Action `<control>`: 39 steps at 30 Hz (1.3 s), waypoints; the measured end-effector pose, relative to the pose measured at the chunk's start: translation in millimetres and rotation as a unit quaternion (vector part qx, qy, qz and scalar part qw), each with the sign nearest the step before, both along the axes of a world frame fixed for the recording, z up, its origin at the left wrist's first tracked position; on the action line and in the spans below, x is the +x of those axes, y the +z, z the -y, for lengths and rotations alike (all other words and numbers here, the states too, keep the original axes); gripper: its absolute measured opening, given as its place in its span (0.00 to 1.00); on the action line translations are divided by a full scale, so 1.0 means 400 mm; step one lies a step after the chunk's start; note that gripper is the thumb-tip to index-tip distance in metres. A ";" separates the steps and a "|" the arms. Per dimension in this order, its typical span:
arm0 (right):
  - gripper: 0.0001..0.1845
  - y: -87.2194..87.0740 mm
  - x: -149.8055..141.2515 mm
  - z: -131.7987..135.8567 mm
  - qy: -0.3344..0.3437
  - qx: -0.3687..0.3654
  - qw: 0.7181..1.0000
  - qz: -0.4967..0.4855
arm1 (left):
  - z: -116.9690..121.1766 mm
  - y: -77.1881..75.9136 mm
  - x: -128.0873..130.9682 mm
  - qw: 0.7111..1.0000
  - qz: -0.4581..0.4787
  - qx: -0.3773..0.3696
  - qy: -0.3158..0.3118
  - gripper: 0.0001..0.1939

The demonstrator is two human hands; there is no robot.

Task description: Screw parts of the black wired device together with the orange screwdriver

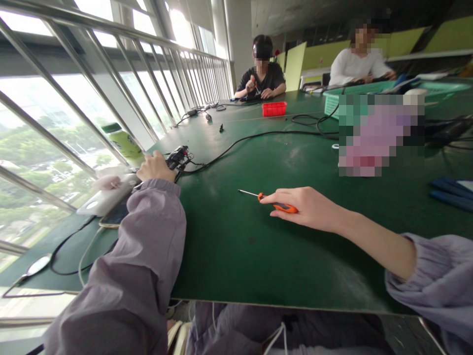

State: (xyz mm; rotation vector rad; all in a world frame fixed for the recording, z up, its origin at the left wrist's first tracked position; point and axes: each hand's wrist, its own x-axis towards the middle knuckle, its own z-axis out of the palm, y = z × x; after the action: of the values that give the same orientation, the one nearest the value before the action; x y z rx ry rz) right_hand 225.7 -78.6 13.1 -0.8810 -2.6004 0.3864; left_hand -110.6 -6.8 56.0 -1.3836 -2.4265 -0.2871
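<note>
A green table spreads beneath the right hand and left hand. The right is wrapped around the handle of an orange screwdriver, whose shaft points leftward from that grip. A dark device sits just beside the left; whether gripped, I cannot tell.

From one head-worn camera we look forward and down across the desk, close above our left hand and right hand.

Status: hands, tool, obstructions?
Right hand: holding orange-black screwdriver, pointing left. Left hand: at black wired device, grip unclear. Black cable runs beyond screwdriver, not across it.
</note>
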 end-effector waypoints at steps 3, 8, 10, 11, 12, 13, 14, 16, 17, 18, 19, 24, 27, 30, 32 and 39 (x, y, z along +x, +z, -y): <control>0.17 0.001 -0.002 0.000 -0.002 0.011 1.000 0.002 | 0.004 0.005 0.009 0.999 -0.031 0.012 -0.005 0.24; 0.16 -0.002 0.000 -0.002 -0.002 0.023 1.000 -0.009 | 0.004 0.004 0.021 0.996 -0.078 0.031 -0.005 0.23; 0.16 -0.002 0.001 -0.002 -0.001 0.024 1.000 -0.006 | 0.001 0.000 0.020 0.997 -0.075 0.017 0.004 0.23; 0.16 -0.002 0.002 -0.002 -0.001 0.023 1.000 -0.005 | 0.000 -0.002 0.018 0.997 -0.072 0.012 0.007 0.23; 0.16 -0.001 0.002 -0.002 0.000 0.023 1.000 -0.005 | -0.001 -0.004 0.016 0.997 -0.070 0.011 0.009 0.23; 0.16 -0.001 0.003 -0.002 -0.001 0.023 1.000 -0.004 | -0.002 -0.006 0.013 0.997 -0.071 0.013 0.008 0.23; 0.16 -0.001 0.003 -0.001 -0.001 0.023 1.000 -0.003 | -0.002 -0.007 0.010 0.997 -0.074 0.017 0.008 0.22; 0.16 -0.001 0.002 0.000 -0.001 0.026 1.000 -0.005 | 0.000 -0.008 0.005 0.997 -0.079 0.022 0.000 0.22; 0.16 -0.001 0.002 0.000 -0.001 0.029 1.000 -0.007 | 0.002 -0.007 0.004 0.997 -0.079 0.022 -0.008 0.21; 0.15 -0.002 0.001 0.000 -0.001 0.034 0.999 -0.011 | 0.004 -0.006 0.003 0.997 -0.078 0.024 -0.017 0.21; 0.15 -0.003 0.001 -0.001 -0.001 0.042 0.999 -0.017 | 0.007 -0.004 0.004 0.996 -0.078 0.028 -0.026 0.20; 0.13 -0.008 -0.001 -0.004 -0.031 0.118 0.991 -0.063 | 0.016 0.007 0.036 0.990 -0.089 0.099 -0.055 0.18; 0.13 -0.009 -0.001 -0.006 -0.068 0.160 0.980 -0.095 | 0.018 0.004 0.077 0.982 -0.096 0.124 -0.103 0.16; 0.15 -0.008 -0.001 -0.007 -0.096 0.182 0.970 -0.131 | 0.019 -0.017 0.131 0.967 -0.104 0.122 -0.196 0.13; 0.16 -0.005 -0.001 -0.009 -0.115 0.197 0.962 -0.153 | 0.019 -0.039 0.172 0.952 -0.118 0.105 -0.263 0.12; 0.16 0.011 -0.002 -0.020 -0.181 0.229 0.940 -0.175 | 0.043 -0.091 0.321 0.818 -0.139 0.062 -0.554 0.14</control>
State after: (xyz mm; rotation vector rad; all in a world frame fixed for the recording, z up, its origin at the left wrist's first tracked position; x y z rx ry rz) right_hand 224.9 -70.8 17.7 -0.9849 -2.0190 -0.1530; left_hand 17.8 -23.9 19.8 -2.4054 -1.0980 -0.4391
